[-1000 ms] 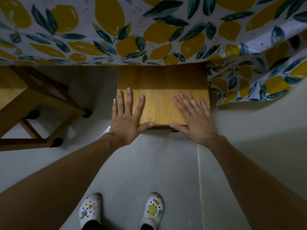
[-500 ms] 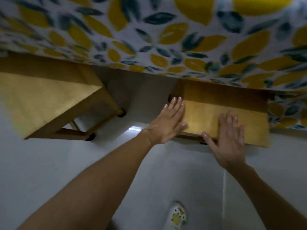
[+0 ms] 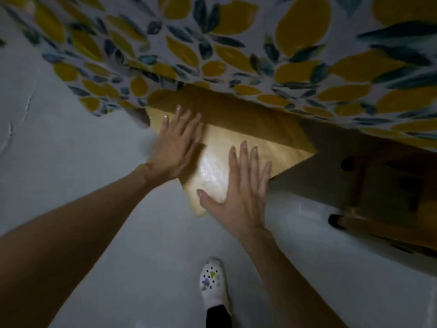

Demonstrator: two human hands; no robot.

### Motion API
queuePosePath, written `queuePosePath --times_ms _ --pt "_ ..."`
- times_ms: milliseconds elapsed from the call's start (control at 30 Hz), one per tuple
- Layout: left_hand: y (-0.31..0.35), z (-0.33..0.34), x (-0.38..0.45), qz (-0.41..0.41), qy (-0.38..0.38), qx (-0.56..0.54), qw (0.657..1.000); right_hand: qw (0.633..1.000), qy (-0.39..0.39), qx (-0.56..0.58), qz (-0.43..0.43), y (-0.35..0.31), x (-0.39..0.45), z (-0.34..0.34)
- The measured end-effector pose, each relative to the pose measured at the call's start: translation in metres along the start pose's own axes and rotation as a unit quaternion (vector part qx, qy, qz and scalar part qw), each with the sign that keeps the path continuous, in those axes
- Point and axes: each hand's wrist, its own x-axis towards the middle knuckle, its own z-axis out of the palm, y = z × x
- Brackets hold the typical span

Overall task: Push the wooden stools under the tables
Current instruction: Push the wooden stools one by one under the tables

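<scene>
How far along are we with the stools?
One stool at right already sits partly in the shadow under the tablecloth. In hand: left hand and right hand lie flat on a second stool, its far edge under the cloth. Left: pushing it fully under.

A lemon-print tablecloth (image 3: 236, 43) hangs above a pale floor (image 3: 71, 150) where a white clog (image 3: 214, 282) stands.

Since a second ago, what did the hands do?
Both hands left the first stool, now off to the right, and swung onto another stool. The left hand and right hand lie flat on its seat. Unchanged: open palms, no grip, the lemon tablecloth overhanging.
</scene>
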Motion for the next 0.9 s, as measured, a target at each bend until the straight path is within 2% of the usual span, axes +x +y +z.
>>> queuePosePath --times_ms 100,200,300,500,700,833,900 --pt "-0.037 0.005 0.010 -0.040 -0.046 0.055 0.997 0.998 -0.048 -0.029 0.028 -0.041 0.016 0.031" --pt "-0.048 0.016 0.017 -0.023 -0.061 0.058 0.996 0.987 -0.113 -0.103 0.045 -0.049 0.018 0.051" --pt "-0.051 0.024 0.015 -0.025 -0.035 0.040 0.998 0.981 -0.125 -0.147 0.035 -0.045 0.016 0.055" --pt "-0.048 0.028 0.009 -0.037 -0.020 0.028 0.999 0.981 -0.127 -0.149 0.009 -0.041 0.014 0.052" --pt "-0.008 0.047 -0.044 -0.137 0.014 0.000 0.990 0.965 -0.181 -0.166 -0.090 -0.006 -0.012 0.028" --pt "0.047 0.064 -0.088 -0.232 0.037 0.004 0.972 0.930 -0.250 -0.191 -0.192 0.036 -0.026 -0.003" --pt "0.067 0.069 -0.108 -0.246 0.030 0.024 0.969 0.910 -0.272 -0.202 -0.241 0.058 -0.027 -0.022"
